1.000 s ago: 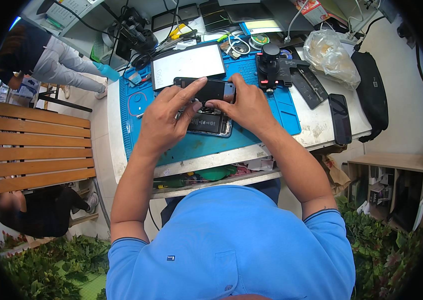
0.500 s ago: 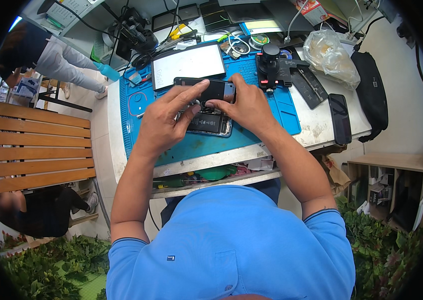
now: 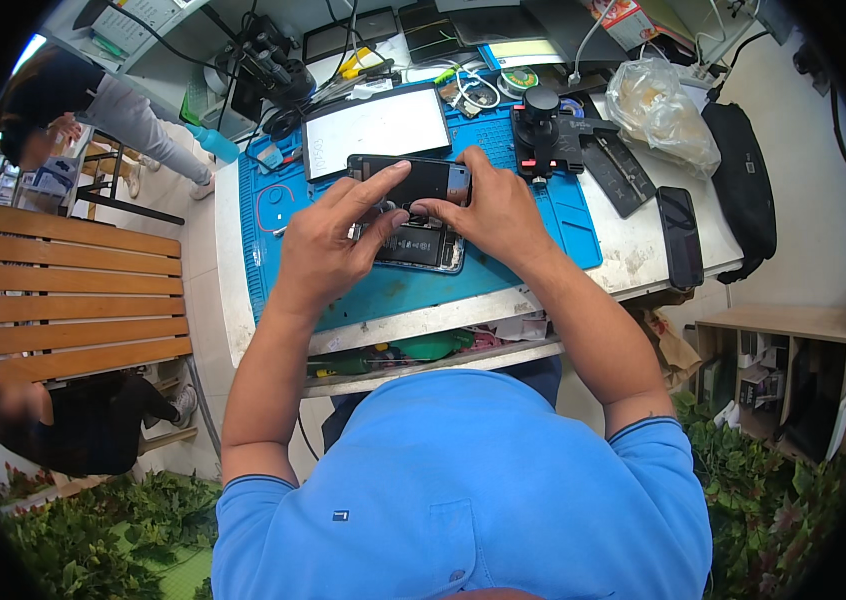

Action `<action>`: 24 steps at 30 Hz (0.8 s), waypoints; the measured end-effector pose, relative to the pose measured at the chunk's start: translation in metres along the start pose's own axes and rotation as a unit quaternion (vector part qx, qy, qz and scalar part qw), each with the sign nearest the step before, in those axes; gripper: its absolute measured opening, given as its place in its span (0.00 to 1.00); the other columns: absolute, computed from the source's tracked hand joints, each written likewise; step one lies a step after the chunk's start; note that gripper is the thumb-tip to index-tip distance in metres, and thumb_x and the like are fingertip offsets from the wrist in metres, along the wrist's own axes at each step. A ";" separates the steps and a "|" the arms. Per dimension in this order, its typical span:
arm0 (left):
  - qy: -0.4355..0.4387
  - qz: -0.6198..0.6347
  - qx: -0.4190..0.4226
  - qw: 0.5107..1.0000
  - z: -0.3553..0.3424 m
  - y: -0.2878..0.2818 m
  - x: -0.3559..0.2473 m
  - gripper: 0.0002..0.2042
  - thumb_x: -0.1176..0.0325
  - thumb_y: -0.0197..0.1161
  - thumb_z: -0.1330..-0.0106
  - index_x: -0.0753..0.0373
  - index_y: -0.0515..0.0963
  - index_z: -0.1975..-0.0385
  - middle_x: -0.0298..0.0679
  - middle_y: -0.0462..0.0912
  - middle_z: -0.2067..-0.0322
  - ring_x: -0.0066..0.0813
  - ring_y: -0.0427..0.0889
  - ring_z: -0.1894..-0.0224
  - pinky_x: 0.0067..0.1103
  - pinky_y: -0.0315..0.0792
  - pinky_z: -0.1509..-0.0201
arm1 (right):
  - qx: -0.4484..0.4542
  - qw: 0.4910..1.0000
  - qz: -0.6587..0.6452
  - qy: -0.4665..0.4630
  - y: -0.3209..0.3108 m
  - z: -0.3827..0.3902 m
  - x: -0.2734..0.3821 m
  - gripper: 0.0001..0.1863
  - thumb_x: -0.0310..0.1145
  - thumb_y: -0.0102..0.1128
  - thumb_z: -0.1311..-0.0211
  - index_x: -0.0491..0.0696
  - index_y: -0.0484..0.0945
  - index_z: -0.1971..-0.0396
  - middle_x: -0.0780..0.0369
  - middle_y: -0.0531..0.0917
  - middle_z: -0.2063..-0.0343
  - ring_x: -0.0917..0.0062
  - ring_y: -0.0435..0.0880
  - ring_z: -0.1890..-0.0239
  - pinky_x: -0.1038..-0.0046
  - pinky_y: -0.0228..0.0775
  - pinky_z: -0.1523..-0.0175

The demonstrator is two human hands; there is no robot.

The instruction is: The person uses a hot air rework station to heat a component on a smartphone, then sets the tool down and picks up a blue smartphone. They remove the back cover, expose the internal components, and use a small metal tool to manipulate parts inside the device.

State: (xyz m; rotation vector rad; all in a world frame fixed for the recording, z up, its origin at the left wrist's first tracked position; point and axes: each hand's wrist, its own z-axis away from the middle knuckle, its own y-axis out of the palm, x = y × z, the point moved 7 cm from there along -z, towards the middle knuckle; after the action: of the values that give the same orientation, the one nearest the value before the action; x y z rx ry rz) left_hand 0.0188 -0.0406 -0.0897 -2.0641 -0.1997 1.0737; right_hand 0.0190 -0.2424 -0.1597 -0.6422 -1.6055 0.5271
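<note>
An opened smartphone lies on the blue work mat (image 3: 403, 290), its black battery (image 3: 411, 243) exposed. Above its far part a black phone screen (image 3: 428, 180) is raised, dark and glossy. My right hand (image 3: 491, 207) grips the right end of that screen between thumb and fingers. My left hand (image 3: 335, 235) is at the screen's left part, its index finger stretched over the glass and its thumb lower, near the phone's inner parts. The left fingers stand apart; whether they pinch a small part is hidden.
Behind the screen lies a white-topped pad (image 3: 378, 130). A black clamp-like holder (image 3: 543, 135) stands at the mat's right, beside a dark flat plate (image 3: 623, 172). Another phone (image 3: 680, 238) and a black pouch (image 3: 743, 190) rest farther right. People are off to the left.
My left index finger and thumb have shifted slightly over the screen. My right hand keeps its grip. A person at the far left has leaned and moved a hand into view.
</note>
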 end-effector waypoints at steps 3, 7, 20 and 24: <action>0.011 0.000 -0.007 1.000 0.001 0.002 0.002 0.33 0.75 0.78 0.33 0.50 0.81 0.27 0.40 0.91 0.54 0.30 0.92 0.55 0.28 0.87 0.50 | -0.001 1.000 0.001 -0.001 0.000 0.000 0.001 0.38 0.58 0.86 0.42 0.43 0.74 0.53 0.52 0.92 0.71 0.58 0.96 0.66 0.60 0.85 0.61; 0.017 -0.012 -0.023 1.000 0.003 0.004 0.006 0.35 0.76 0.80 0.36 0.52 0.80 0.26 0.40 0.92 0.54 0.30 0.93 0.54 0.28 0.89 0.49 | 0.000 1.000 -0.002 -0.001 0.000 0.000 0.000 0.38 0.58 0.86 0.42 0.43 0.74 0.53 0.52 0.93 0.71 0.58 0.96 0.66 0.60 0.85 0.61; -0.050 0.168 -0.088 0.980 0.013 0.005 0.031 0.37 0.79 0.78 0.32 0.58 0.73 0.22 0.39 0.90 0.52 0.21 0.92 0.54 0.20 0.88 0.49 | 0.002 1.000 0.005 0.001 0.001 -0.001 -0.001 0.40 0.60 0.85 0.43 0.42 0.74 0.52 0.52 0.92 0.71 0.59 0.96 0.68 0.62 0.85 0.62; -0.054 0.184 -0.101 0.976 0.011 0.001 0.030 0.36 0.80 0.79 0.34 0.57 0.76 0.24 0.39 0.90 0.53 0.21 0.92 0.55 0.21 0.89 0.50 | 0.000 1.000 0.006 -0.002 0.000 -0.001 0.000 0.40 0.60 0.85 0.43 0.42 0.74 0.51 0.52 0.92 0.72 0.60 0.96 0.68 0.62 0.85 0.62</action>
State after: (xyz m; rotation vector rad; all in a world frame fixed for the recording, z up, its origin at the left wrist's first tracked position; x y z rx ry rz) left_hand 0.0290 -0.0210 -0.1133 -2.2843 0.0253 1.4420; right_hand 0.0198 -0.2421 -0.1598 -0.6530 -1.6061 0.5373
